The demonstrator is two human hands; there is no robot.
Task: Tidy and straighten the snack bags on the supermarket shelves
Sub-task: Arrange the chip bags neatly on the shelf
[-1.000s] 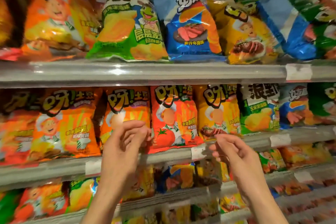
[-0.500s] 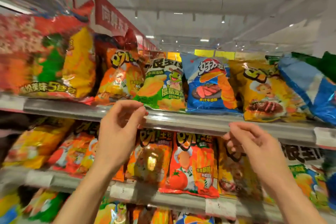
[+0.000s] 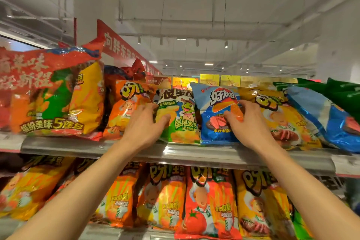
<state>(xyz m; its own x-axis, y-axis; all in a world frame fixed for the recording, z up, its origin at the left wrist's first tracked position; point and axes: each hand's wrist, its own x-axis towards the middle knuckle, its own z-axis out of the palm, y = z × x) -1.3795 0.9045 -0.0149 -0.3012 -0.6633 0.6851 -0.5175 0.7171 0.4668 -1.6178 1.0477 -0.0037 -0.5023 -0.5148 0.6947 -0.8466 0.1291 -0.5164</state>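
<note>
Green bag (image 3: 180, 121): frog print, top shelf (image 3: 194, 154), upright btwn orange bag (image 3: 126, 109) and blue bag (image 3: 216, 115).
L hand (image 3: 145, 125): thumb on green bag's front, fingers curled round its left edge, btwn it and orange bag; grips it.
R hand (image 3: 250, 121): fingers curled round blue bag's right edge, thumb on its front; grips it.
Yellow bag (image 3: 280, 121): just right of blue bag, partly behind R hand.
Far left: big red multipack (image 3: 48, 91), same shelf.
Far right: tilted blue (image 3: 321, 117) and dark green bags (image 3: 342, 95).
Shelf below: row of orange, red, yellow bags (image 3: 206, 200).
</note>
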